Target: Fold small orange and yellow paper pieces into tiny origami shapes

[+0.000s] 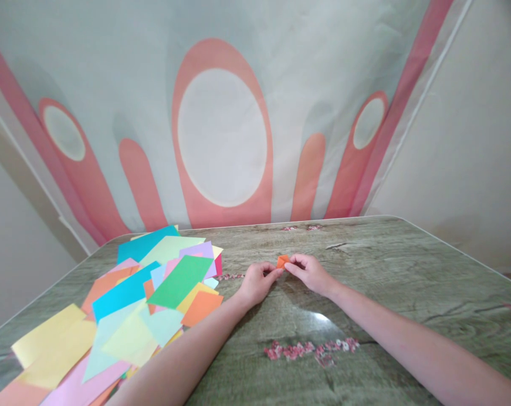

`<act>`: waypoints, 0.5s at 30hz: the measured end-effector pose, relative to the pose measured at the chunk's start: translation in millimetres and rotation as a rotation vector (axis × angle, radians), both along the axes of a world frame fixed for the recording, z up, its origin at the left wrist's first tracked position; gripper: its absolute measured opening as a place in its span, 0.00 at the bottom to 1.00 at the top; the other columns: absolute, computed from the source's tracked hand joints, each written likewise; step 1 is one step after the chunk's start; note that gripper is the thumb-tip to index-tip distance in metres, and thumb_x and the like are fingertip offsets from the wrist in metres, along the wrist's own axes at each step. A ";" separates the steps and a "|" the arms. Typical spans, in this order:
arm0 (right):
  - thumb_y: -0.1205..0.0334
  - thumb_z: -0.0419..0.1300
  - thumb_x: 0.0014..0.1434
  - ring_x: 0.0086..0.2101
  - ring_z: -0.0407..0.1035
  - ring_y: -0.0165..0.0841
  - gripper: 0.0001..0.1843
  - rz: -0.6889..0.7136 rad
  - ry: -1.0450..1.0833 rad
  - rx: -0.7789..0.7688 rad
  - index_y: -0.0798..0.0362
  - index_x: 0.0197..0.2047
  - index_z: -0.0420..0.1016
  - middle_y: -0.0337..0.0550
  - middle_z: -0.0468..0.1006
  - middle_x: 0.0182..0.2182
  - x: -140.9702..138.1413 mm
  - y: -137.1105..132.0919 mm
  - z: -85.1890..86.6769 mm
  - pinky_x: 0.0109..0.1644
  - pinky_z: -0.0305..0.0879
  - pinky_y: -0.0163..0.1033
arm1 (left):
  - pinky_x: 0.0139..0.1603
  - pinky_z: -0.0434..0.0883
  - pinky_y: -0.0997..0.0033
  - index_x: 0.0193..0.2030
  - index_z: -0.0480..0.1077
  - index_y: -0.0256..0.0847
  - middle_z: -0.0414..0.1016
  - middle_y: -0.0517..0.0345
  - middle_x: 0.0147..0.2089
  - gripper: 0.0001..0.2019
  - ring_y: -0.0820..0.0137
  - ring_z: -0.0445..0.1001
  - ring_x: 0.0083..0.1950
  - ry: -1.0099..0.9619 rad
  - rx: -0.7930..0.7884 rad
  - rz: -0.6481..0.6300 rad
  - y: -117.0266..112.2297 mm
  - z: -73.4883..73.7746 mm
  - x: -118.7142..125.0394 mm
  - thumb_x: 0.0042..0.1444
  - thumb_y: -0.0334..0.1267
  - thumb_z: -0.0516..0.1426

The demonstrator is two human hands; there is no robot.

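Note:
A small folded orange paper (282, 260) is pinched between both of my hands just above the table. My left hand (258, 282) grips its left side with closed fingers. My right hand (308, 272) holds its right side, thumb and fingertips pressed together. Both forearms stretch out from the near edge over the grey-green table (408, 282).
A loose heap of coloured paper sheets (132, 304) covers the table's left part, with a green sheet (180, 280) on top and an orange one (201, 308) nearest my left arm. A pink-and-white patterned backdrop (221, 135) hangs behind the table. Small pink flower prints (310, 349) mark the tabletop.

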State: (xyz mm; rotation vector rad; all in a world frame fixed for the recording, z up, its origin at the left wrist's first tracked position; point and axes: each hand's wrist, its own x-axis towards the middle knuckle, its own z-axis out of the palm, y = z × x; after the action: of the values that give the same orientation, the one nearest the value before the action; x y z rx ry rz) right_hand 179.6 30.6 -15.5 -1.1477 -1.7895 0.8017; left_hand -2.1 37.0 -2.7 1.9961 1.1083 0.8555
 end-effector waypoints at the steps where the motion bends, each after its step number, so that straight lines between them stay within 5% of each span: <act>1: 0.52 0.54 0.56 0.24 0.57 0.26 0.15 -0.009 0.002 -0.003 0.55 0.27 0.68 0.34 0.64 0.21 0.6 0.3 -0.5 0.28 0.54 0.32 | 0.28 0.61 0.78 0.27 0.72 0.34 0.69 0.61 0.24 0.18 0.75 0.64 0.27 -0.008 -0.004 -0.010 -0.4 0.4 0.0 0.53 0.48 0.51; 15: 0.51 0.54 0.55 0.26 0.60 0.27 0.15 0.004 0.167 -0.062 0.55 0.28 0.68 0.35 0.66 0.22 0.5 -1.4 1.8 0.31 0.57 0.32 | 0.30 0.63 0.76 0.28 0.72 0.36 0.71 0.59 0.26 0.13 0.73 0.67 0.29 0.043 0.017 -0.020 -3.3 2.9 -2.9 0.52 0.43 0.53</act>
State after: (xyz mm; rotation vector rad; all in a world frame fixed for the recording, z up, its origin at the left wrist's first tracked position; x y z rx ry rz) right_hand 180.1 29.2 -13.7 -1.0837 -1.6392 0.9330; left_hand -4.9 33.6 0.2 2.0453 1.1064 0.8173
